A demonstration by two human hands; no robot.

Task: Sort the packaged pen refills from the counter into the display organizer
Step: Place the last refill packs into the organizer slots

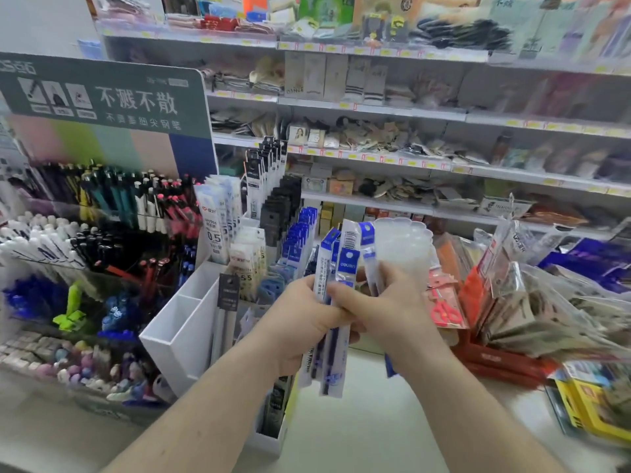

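Observation:
Both hands hold a fan of packaged pen refills (345, 268), long clear sleeves with blue and white headers, upright at mid-frame. My left hand (304, 322) grips the bundle from the left around its middle. My right hand (386, 302) pinches the packs on the right side, with further blue-topped packs (369, 254) fanned above its fingers. The white display organizer (177, 336) stands just left of the hands; its tiered slots hold blue-header refill packs (297, 237), black packs (278, 206) and white packs (218, 216). Its front left compartments look empty.
A clear tiered pen display (102, 216) with a green sign fills the left. Red scissors packs (447, 308), bagged goods (546, 308) and a yellow box (594, 404) crowd the counter on the right. Pale counter (358, 421) lies below the hands. Stocked shelves run behind.

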